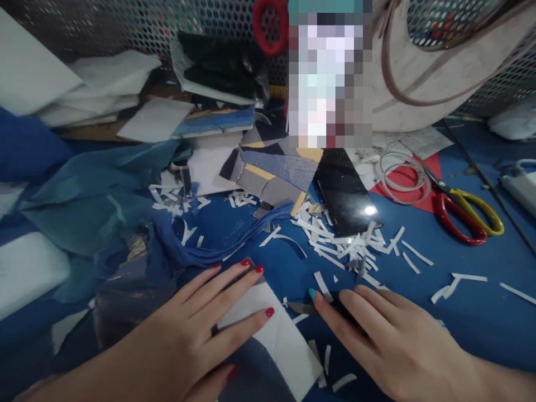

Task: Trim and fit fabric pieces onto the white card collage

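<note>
My left hand lies flat with its fingers spread, pressing on a white sheet that has a dark blue-grey piece against it. My right hand is closed around a small knife. The knife's pointed metal blade shows beyond the index finger, aimed left toward the sheet but apart from it. Most of its dark handle is hidden by the fingers. Narrow white strips lie between the hands. Just beyond my left hand is bunched blue fabric.
Cut strips are heaped near a black phone. Scissors with red and yellow handles lie at the right, beside a coiled cord. Grey and yellow scraps, teal fabric and a pale bag stand farther back.
</note>
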Available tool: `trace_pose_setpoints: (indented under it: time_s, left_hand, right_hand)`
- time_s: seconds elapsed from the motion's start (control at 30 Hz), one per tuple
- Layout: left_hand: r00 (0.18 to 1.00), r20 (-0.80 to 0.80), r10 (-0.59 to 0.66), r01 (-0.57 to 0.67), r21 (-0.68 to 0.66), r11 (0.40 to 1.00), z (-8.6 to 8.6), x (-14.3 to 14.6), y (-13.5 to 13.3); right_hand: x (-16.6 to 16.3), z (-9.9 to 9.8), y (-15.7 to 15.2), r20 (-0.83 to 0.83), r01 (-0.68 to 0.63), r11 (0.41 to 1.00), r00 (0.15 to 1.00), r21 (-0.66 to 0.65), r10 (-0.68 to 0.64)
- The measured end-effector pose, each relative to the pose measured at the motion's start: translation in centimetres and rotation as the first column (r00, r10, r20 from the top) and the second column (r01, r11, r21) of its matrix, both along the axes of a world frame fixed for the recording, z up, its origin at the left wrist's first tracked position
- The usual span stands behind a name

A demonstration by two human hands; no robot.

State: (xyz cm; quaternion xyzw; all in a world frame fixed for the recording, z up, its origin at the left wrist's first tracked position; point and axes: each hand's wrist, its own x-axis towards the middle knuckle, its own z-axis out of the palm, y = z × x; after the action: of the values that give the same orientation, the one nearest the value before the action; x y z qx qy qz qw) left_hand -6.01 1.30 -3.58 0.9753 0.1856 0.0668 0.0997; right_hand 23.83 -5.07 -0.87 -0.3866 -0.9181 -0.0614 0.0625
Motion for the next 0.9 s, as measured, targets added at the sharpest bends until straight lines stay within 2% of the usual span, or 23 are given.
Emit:
trace_pose_setpoints:
  time_s: [0.13, 0.3, 0.47, 0.57, 0.77, 0.9]
  left_hand:
    - [0.992, -0.016, 0.123, -0.123, -0.005, 0.992, 0.5, 0.0, -0.2]
    - [0.998, 0.024, 0.059, -0.06, 0.03, 0.998, 0.6, -0.1, 0.1]
    - [0.983, 0.022, 0.18, -0.18, -0.005, 0.984, -0.2, -0.2, -0.1]
    - [0.986, 0.062, 0.157, -0.155, -0.029, 0.987, -0.4, -0.2, -0.2]
    - [0.977, 0.053, 0.209, -0.207, -0.046, 0.977, 0.0, -0.1, -0.3]
    - [0.982, 0.09, 0.166, -0.158, -0.087, 0.984, -0.4, -0.4, 0.1]
  right_hand:
    - [0.1, 0.1, 0.2, -0.01, 0.018, 0.998, 1.0, 0.058, -0.017]
    - [0.1, -0.2, 0.5, -0.001, 0.06, 0.992, 0.998, 0.11, -0.06]
    - [0.0, -0.7, 0.4, 0.025, 0.092, 0.986, 0.995, 0.138, -0.096]
    - [0.1, -1.0, 0.5, 0.018, 0.133, 0.982, 0.99, 0.136, -0.136]
    - [0.0, -1.3, 0.5, -0.047, 0.176, 0.974, 0.984, 0.139, -0.171]
    - [-0.2, -1.3, 0.5, -0.095, 0.177, 0.971, 0.982, 0.163, -0.163]
